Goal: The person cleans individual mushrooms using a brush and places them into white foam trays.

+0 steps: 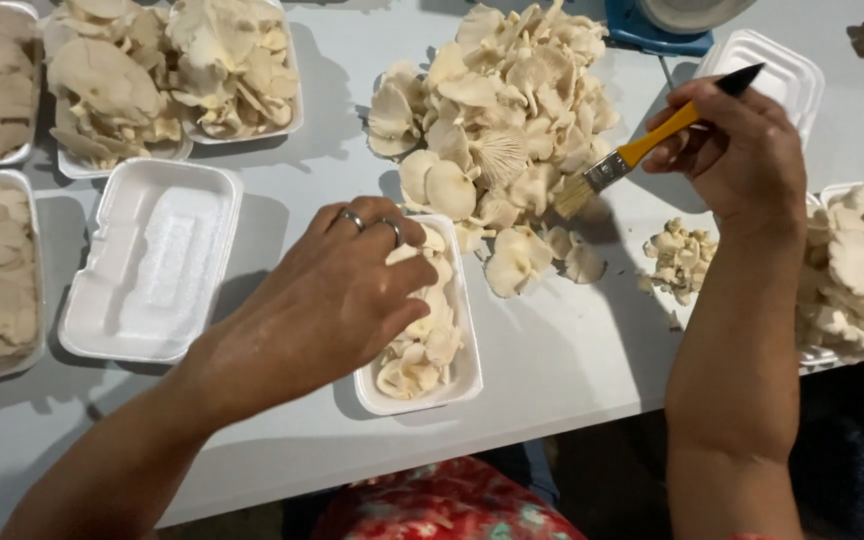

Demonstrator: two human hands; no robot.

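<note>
Oyster mushrooms (422,340) sit in foam tray (464,372) at six o'clock, pressed under left hand (337,300), fingers spread. Right hand (742,150) clamped on paintbrush (632,155). Hard pressing could crush caps; tray near table edge (552,410) could tip.

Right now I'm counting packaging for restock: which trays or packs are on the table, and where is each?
Half-filled tray: white foam rectangle under the left hand, holding mushrooms.
Empty tray: white foam, left of that hand.
Filled trays: white foam, far left, heaped with mushrooms.
Upturned tray: white foam, behind the right hand, which holds a yellow-handled brush.
No labels, signs or screens visible.
</note>
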